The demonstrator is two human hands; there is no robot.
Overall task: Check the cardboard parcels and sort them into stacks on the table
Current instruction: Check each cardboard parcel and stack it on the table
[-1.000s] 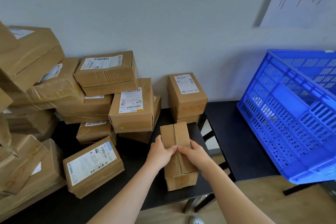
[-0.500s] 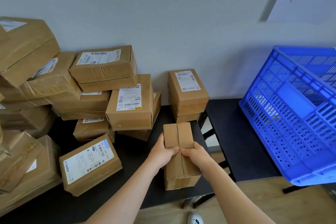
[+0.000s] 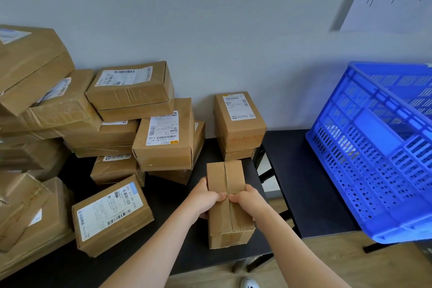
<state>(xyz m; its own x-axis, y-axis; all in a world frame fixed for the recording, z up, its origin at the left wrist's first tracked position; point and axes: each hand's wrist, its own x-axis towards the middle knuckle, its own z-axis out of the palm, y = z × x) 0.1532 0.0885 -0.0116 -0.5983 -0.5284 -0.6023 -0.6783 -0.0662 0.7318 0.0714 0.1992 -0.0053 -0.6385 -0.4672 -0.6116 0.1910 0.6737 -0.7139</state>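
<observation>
Here the plain parcel (image 3: 228, 203) lies at the dark surface's (image 3: 177, 196) front edge, clasped by the left hand (image 3: 205, 197) and right hand (image 3: 249, 199), fingers curled over its taped seam; labelled parcels (image 3: 163, 133) behind, blue crate (image 3: 383, 147) right.

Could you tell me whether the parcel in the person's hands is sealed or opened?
Sealed: the parcel has its top flaps closed with tape along the centre seam, gripped by the left hand and right hand.
</observation>
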